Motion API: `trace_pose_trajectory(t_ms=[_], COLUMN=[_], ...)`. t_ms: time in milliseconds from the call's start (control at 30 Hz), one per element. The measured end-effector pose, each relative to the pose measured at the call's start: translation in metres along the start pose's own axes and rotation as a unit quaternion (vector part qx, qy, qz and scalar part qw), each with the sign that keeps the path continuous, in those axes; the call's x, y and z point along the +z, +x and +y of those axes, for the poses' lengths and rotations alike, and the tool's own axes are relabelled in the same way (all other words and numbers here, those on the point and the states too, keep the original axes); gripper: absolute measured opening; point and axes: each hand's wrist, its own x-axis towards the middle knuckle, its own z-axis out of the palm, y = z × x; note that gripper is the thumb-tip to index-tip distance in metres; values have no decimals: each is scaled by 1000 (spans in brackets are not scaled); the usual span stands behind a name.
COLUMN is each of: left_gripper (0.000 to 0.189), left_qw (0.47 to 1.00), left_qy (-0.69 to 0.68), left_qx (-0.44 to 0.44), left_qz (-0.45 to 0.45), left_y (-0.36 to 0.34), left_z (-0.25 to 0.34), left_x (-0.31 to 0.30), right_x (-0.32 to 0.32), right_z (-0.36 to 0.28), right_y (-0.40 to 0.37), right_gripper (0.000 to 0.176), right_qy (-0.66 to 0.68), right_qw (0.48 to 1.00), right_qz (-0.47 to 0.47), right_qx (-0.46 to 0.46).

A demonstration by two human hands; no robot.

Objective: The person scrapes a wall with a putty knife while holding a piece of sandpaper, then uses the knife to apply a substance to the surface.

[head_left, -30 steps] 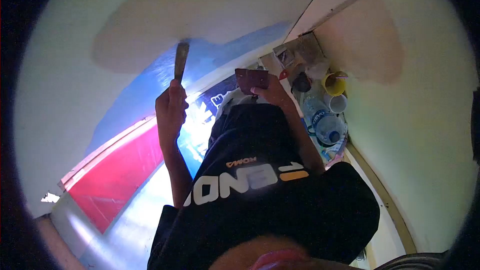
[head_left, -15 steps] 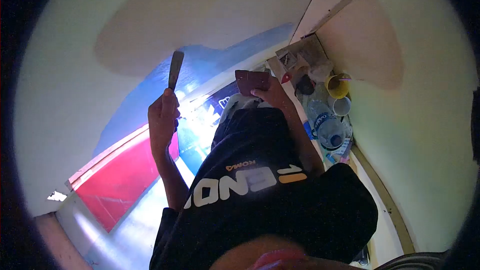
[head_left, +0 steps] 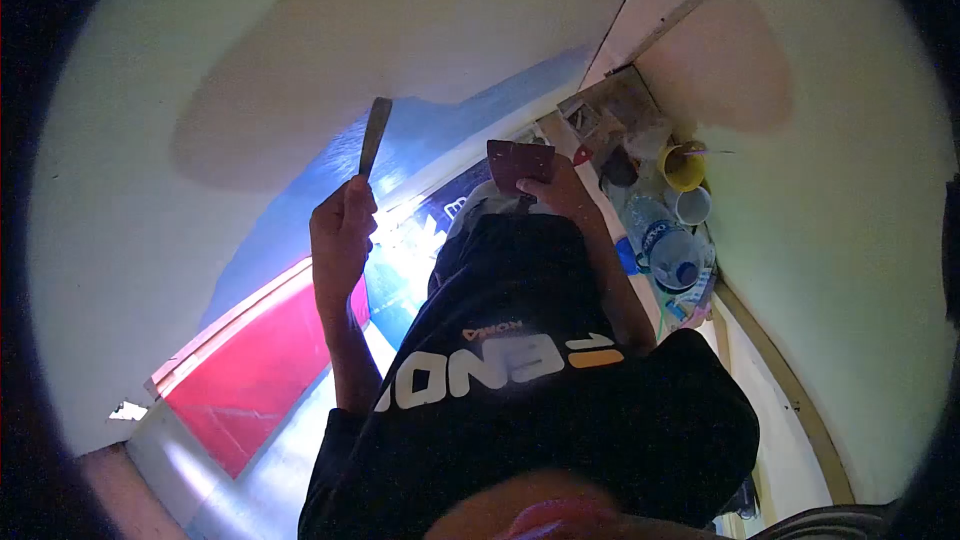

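Observation:
My left hand (head_left: 342,230) is raised and closed around the handle of a putty knife (head_left: 375,137), whose narrow blade points up and leans a little right. Behind the blade's tip is the pale wall (head_left: 300,60) with its blue lower area (head_left: 460,100). In front of my body, my right hand (head_left: 560,185) grips a reddish-brown flat plate (head_left: 518,162) by its lower right corner. The plate is roughly rectangular, its broad face toward me. A gap separates the two tools.
On the right, a cluttered shelf holds a yellow cup (head_left: 684,170) with a thin stick in it, a white cup (head_left: 692,206) and a large clear water bottle (head_left: 668,252). A red panel (head_left: 255,360) stands at lower left, beside bright light.
The view has shifted slightly, so the hands, red panel and shelf items sit farther right. The putty knife leans more to the right. Both hands keep their hold.

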Motion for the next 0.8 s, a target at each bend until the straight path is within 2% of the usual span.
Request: trace_pose_trajectory(t_ms=[133,233,267,333,433,500,633,733,800], left_gripper=[45,46,49,51,51,52,51,49,48], left_qw=[999,997,996,996,991,991,998,995,997], left_qy=[36,47,49,56,101,94,50,62,53], left_qx=[21,55,79,69,84,98,34,75,62], left_qz=[12,3,14,15,20,8,18,14,12], left_y=[-3,3,3,2,5,10,-2,4,4], left_z=[6,8,-1,-5,1,9,2,8,8], left_x=[-2,3,0,-10,-8,0,-9,0,3], right_x=[6,14,15,18,20,23,23,24,24], right_z=[-2,-17,-25,-35,-29,-36,-35,-30,-24], right_y=[3,6,6,4,9,9,9,8,10], right_gripper=[48,48,47,47,51,51,50,42,46], right_qy=[47,-16,9,61,73,33,39,91,48], right_qw=[998,1000,1000,996,997,999,999,995,999], right_qz=[23,-12,-13,-10,-7,2,26,36,14], right_qx=[-34,-12,-27,-58,5,-10,-13,-30,-3])
